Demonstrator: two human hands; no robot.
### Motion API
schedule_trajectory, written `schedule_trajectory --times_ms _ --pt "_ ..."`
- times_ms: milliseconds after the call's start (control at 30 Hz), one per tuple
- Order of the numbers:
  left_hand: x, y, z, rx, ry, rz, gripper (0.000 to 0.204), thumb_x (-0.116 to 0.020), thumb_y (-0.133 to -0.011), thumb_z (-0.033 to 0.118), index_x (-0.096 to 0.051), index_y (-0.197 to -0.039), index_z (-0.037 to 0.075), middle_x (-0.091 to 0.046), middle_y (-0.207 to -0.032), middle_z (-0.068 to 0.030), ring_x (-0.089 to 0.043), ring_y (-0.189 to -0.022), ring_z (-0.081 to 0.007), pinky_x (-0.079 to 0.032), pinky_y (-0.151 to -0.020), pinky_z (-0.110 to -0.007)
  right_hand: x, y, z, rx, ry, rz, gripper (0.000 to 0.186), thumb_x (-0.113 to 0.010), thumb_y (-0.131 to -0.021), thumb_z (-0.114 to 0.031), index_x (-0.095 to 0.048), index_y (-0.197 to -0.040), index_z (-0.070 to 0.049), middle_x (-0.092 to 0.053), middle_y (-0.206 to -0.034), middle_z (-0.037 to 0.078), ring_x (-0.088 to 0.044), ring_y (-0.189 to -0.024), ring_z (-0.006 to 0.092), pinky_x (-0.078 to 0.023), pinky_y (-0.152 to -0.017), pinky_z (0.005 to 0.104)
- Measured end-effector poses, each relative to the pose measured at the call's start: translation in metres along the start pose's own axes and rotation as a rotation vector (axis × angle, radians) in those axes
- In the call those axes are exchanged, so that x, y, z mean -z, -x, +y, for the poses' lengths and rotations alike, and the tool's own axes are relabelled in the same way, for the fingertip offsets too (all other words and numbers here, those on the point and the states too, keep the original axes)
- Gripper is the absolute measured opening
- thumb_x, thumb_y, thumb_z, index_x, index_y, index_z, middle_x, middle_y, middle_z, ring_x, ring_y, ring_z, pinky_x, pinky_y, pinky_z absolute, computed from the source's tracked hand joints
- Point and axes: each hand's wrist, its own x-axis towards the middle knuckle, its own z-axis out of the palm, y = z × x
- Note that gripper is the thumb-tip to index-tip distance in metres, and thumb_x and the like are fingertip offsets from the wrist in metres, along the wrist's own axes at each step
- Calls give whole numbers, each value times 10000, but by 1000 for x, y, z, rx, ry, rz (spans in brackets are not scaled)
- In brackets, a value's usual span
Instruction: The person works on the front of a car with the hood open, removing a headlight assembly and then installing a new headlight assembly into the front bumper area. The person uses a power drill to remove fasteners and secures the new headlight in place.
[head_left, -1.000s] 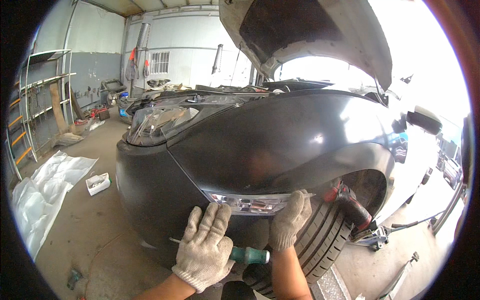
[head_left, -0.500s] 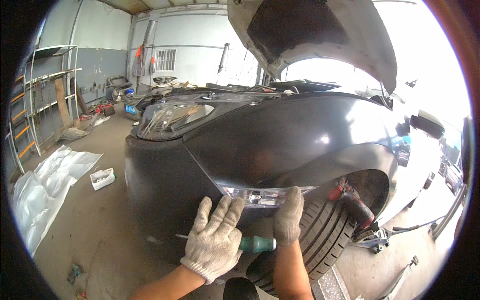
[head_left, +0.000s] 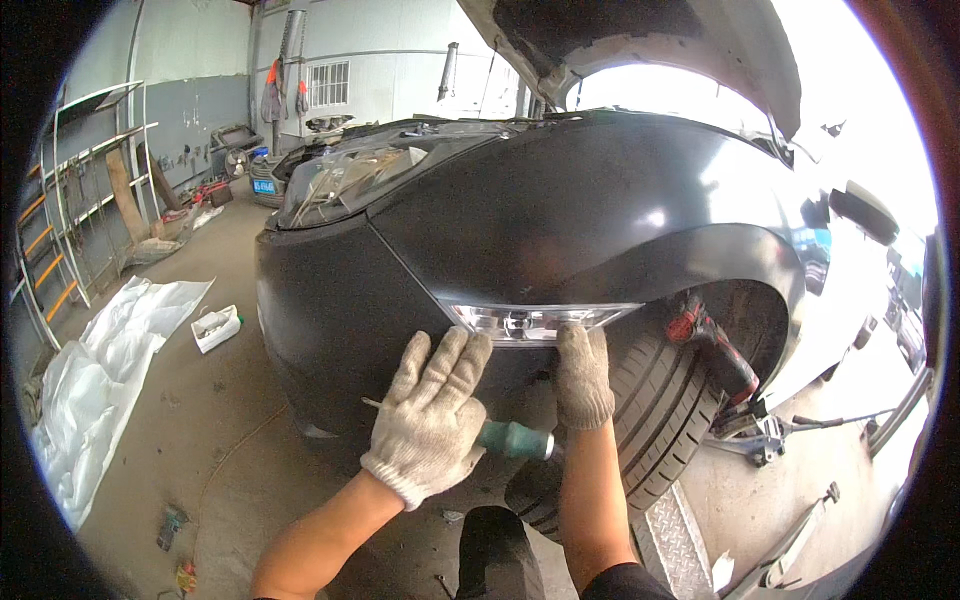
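Observation:
A clear marker lamp (head_left: 530, 322) sits in the black front corner of a car, just below the fender (head_left: 560, 215). My left hand (head_left: 430, 425), in a knitted work glove, has its fingers stretched up at the lamp's left end. Held beneath its palm is a screwdriver (head_left: 515, 440) with a green handle; its thin tip pokes out on the left, and the thumb's grip on it is hidden. My gloved right hand (head_left: 583, 385) has straight fingers, the tips at the lamp's lower edge toward its right end.
A red and black cordless power tool (head_left: 712, 345) rests on the tire (head_left: 655, 420) under the wheel arch. The hood (head_left: 650, 40) is raised. White sheeting (head_left: 110, 370) and a small white box (head_left: 215, 328) lie on the floor at left. A jack (head_left: 765, 440) stands at right.
The view has tilted down, so the car appears higher. My right fingers have slid from across the lamp to its lower edge. The left hand keeps the screwdriver.

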Motion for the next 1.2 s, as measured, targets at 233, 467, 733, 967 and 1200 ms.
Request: schedule_trajectory --times_ms 233,467,733,967,1200 --pt "-8 -3 8 -3 -31 65 239 -770 -603 252 -651 -693 66 -467 -1476 -253 -394 -1410 -420 -258 -1170 -592 -2 -9 9 74 -197 -104 560 -773 -820 -339 -572 -1221 -3 -668 -1107 118 -644 -1018 234 -527 -900 406" --pt "-14 -7 10 -10 -115 41 235 -775 -593 237 -649 -664 52 -456 -1485 -258 -362 -1435 -409 -256 -1174 -592 -7 -13 24 63 -408 -107 403 -713 -817 -215 -641 -1162 -20 -654 -1095 64 -576 -1000 186 -467 -907 367" --pt "-9 -10 12 -9 -139 -35 212 -745 -653 247 -648 -649 59 -438 -1497 -268 -348 -1437 -430 -238 -1183 -587 -20 5 -2 27 -287 -64 335 -686 -874 -206 -638 -1144 -15 -656 -1061 38 -577 -968 152 -473 -898 336" --pt "-4 -6 20 12 -29 -16 198 -718 -686 240 -645 -680 56 -413 -1505 -291 -364 -1418 -467 -239 -1179 -605 -18 14 -18 -51 -115 -109 499 -775 -810 -275 -626 -1194 6 -662 -1126 98 -590 -1036 198 -472 -949 378" --pt "-7 7 49 2 33 -10 187 -788 -684 209 -682 -694 55 -417 -1505 -290 -346 -1430 -471 -247 -1175 -603 -32 28 -6 -100 -12 -29 579 -747 -806 -330 -582 -1267 -23 -678 -1196 179 -629 -1143 286 -458 -1017 385"
